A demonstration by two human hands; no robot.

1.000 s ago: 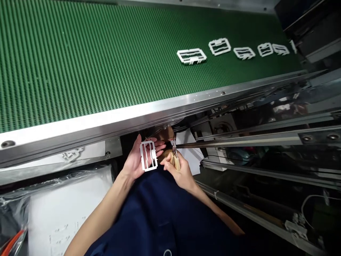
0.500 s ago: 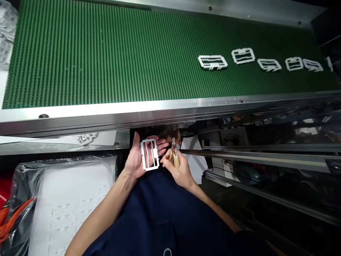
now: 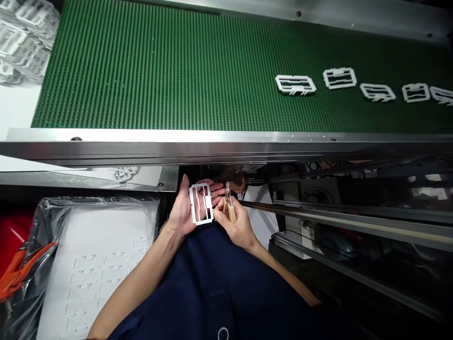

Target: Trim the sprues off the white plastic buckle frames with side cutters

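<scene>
A white plastic frame with slotted openings lies on the upturned palm of my left hand. That hand's thumb points up and its fingers stretch out behind the frame. In my right hand is a pair of nippers with beige handles, the metal jaws pointing up and away from me. The right fingertips are close to the frame's right edge; whether they touch it I cannot tell.
Beyond my hands runs a green conveyor belt with a metal edge. Several white frames lie on its right part. More are piled at far left. Lower left are a plastic-lined container and an orange-handled tool. Metal rails extend right.
The view has turned a little, so the belt and its frames appear further right and more of the left pile shows. Both hands keep their hold, almost unmoved.
</scene>
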